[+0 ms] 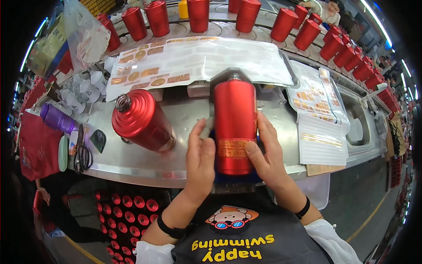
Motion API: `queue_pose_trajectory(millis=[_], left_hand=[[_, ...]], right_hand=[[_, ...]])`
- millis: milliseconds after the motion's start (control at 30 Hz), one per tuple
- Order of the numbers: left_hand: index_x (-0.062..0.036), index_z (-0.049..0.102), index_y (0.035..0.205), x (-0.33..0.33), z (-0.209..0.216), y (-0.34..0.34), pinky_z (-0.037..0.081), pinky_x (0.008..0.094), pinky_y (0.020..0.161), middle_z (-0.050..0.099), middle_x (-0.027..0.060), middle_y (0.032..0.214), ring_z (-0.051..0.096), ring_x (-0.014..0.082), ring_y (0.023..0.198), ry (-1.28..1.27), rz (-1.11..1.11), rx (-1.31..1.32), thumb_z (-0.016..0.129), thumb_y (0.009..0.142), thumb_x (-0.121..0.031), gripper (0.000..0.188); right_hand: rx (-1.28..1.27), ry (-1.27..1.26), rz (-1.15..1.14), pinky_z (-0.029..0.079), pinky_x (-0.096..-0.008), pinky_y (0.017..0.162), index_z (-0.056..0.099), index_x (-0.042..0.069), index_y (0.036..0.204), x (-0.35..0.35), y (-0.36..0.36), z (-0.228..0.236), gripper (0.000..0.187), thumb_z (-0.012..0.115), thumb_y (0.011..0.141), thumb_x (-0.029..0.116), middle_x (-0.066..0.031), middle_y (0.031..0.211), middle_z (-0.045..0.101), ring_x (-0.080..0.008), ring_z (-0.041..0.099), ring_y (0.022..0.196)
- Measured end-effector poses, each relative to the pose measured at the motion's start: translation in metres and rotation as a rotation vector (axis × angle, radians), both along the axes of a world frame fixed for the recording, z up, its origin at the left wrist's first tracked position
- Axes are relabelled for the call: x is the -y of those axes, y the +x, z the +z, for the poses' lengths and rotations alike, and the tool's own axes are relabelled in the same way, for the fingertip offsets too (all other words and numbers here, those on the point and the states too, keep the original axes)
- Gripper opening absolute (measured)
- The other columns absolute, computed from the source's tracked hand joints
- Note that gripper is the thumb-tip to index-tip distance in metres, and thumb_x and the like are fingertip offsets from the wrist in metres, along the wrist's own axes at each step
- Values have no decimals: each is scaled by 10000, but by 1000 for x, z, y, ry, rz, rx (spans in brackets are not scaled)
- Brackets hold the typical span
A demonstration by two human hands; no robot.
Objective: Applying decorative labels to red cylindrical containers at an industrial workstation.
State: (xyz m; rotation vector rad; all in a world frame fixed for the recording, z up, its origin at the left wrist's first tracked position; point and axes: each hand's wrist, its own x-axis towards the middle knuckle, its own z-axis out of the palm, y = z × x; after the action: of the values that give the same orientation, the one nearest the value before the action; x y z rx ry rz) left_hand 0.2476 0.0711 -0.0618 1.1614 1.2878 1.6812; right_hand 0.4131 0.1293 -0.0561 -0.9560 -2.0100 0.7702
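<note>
A red metallic bottle [235, 114] lies in front of me in a dark holder, its neck pointing away. Near its base is a gold patterned label [233, 148]. My right hand [270, 152] grips the bottle's right side, thumb on the label's edge and fingers along the side. My left hand [201, 160] is at the bottle's left side, fingers bent around a small greyish pad [207, 127]; whether it touches the bottle I cannot tell. Further left, a second red bottle [143, 119] with a bare threaded neck stands on the metal table [189, 165].
A sheet of gold labels [198, 61] lies behind the bottle; more label sheets [323, 141] are at the right by a sink [362, 119]. Scissors [81, 154] and a purple bottle [57, 119] lie left. Several red bottles [198, 15] stand on a conveyor beyond.
</note>
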Motion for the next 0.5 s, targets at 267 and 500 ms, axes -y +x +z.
queue_pose_trajectory(millis=[267,500], left_hand=[[81,308,1391,-2,-11,-5,373,353,968,441,217,1344,490,247,1109,-116,-99,-92,472,991,-330,596],[84,274,1416,16,-9,1,190,570,1101,367,284,1408,319,489,1322,201,22,-1063,697,816,-397,878]], right_hand=[[0,16,4,270,-433,1088,256,-102,1425,-1,0,-2,702,559,939,305,-274,1438,329,-383,336,1305],[-50,20,28,367,-397,1035,282,-84,1425,-8,11,-9,651,592,924,193,-260,1392,416,-351,456,1242]])
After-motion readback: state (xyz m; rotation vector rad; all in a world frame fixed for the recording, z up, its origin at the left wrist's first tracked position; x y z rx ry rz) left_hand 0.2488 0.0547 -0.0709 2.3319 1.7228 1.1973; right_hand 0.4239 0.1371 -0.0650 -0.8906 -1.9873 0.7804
